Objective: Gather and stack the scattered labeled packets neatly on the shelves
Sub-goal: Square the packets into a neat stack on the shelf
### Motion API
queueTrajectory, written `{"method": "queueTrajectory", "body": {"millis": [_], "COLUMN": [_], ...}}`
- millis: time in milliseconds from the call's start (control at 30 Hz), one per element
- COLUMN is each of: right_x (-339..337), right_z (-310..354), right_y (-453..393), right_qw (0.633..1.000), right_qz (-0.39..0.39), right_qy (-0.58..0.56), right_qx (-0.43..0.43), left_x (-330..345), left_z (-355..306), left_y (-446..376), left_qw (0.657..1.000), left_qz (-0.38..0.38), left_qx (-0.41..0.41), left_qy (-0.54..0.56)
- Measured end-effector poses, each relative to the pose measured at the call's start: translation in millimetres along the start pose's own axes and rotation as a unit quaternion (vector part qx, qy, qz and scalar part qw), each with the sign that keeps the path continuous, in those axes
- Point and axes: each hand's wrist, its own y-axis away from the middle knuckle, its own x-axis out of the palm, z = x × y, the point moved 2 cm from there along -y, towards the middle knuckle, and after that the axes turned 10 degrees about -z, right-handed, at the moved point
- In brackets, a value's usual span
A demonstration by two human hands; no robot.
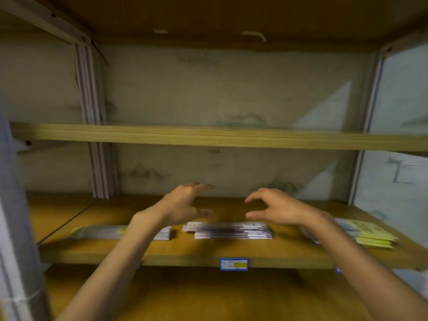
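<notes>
A wooden shelving unit with pale metal uprights fills the view, blurred by motion. Nearest, the front edge of the middle shelf [185, 257] carries a blue label tag [234, 264]. Just behind the edge lie three lots of packets: a left pile [102, 232], a central stack [231, 230] with its long axis running left to right, and a yellow-edged pile [370, 235] at the right. Above the central stack hover the left hand [185, 205] and right hand [278, 207], fingers spread and loosely curved, holding nothing; the stack lies just below and between them, about equally near each. Farther up, the upper shelf [208, 136] shows no packets
</notes>
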Motion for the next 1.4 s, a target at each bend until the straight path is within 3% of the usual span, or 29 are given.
{"method": "queueTrajectory", "body": {"millis": [300,567,733,1200,1400], "right_x": [11.4,27.8,33.2,46.8,48.7], "right_z": [-23.5,-21.2,-18.5,-15.9,-13.7], "right_y": [-1.8,-19.9,-26.4,-20.5,-21.5], "right_qw": [0.999,0.996,0.987,0.993,0.993], "right_qz": [0.026,0.090,0.156,0.118,0.116], "right_qy": [0.014,0.022,0.027,0.006,0.017], "right_qx": [-0.022,-0.003,0.005,-0.004,0.005], "left_x": [18.8,46.0,52.2,67.9,58.5], "left_z": [-17.5,-11.4,-15.8,-18.1,-15.3], "left_y": [-10.3,-17.1,-22.1,-28.1,-33.3], "left_qw": [0.999,0.980,0.965,0.979,0.964], "left_qz": [0.036,0.175,0.238,0.181,0.253], "left_qx": [-0.014,-0.082,-0.072,-0.029,-0.023], "left_qy": [-0.027,-0.052,-0.084,-0.092,-0.081]}}
